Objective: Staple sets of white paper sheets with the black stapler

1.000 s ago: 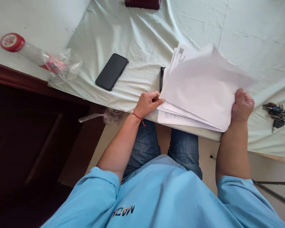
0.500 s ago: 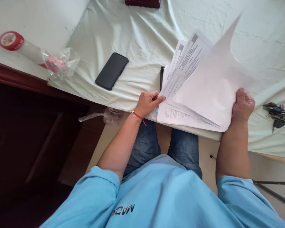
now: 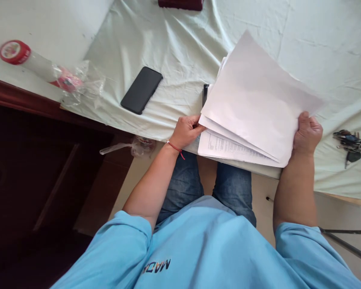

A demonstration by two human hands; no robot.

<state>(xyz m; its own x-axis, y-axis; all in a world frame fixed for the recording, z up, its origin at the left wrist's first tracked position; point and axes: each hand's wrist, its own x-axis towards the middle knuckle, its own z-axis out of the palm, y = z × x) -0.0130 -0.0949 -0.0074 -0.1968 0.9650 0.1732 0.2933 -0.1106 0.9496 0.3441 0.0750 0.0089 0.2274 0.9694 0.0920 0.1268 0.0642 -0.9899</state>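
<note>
A fanned stack of paper sheets (image 3: 252,88) lies over the table's front edge, a blank white side on top. Below it, a printed sheet (image 3: 228,147) shows small text along the near edge. My left hand (image 3: 187,130), with a red string at the wrist, pinches the stack's left corner; its fingertips are partly under the paper. At the right edge, my right hand (image 3: 308,132) is closed on the sheets, thumb on top. Something black (image 3: 205,94) peeks out beneath the papers' left side.
On the pale tablecloth (image 3: 174,52) lie a black phone (image 3: 141,90) to the left and a bunch of keys (image 3: 350,144) to the right. A clear tube with a red cap (image 3: 15,51) and crumpled plastic (image 3: 81,82) sit at far left. A dark red box (image 3: 180,4) stands at the back.
The raised white sheet has come down to the left and now covers the printed pages that showed before. Both hands stay in nearly the same places.
</note>
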